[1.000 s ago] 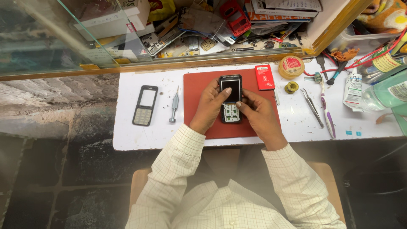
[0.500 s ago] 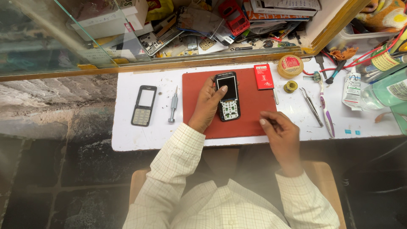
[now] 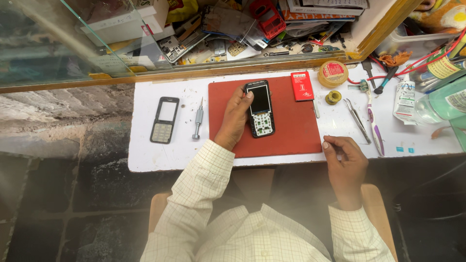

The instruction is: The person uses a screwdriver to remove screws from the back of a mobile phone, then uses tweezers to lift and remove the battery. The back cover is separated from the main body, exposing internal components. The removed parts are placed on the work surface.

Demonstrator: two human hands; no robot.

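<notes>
Phone repair, mid-step: left hand (image 3: 234, 120) steadies the stripped keypad phone (image 3: 260, 108) at centre frame, on the red mat (image 3: 291, 131) that lies on the white worktop (image 3: 145, 155). Its grip is closed on the phone's left edge, thumb tip on the upper corner by the screen, phone flat on the mat. Right hand (image 3: 345, 162) sits at the worktop's front edge, lower right of the mat, fingers curled loosely; looks empty, though a tiny part pinched there can't be ruled out at this size. Tools nearest it: tweezers (image 3: 357, 120) and a toothbrush (image 3: 373, 121) just right of the mat. Left of the mat lie a small screwdriver (image 3: 197, 119) and the phone's front cover (image 3: 164, 120); a red battery (image 3: 302, 86) lies at the mat's upper right. Judgement: phone open, a pause between tools. Next move calls for the free hand to take a tool while the left keeps the phone from sliding.
</notes>
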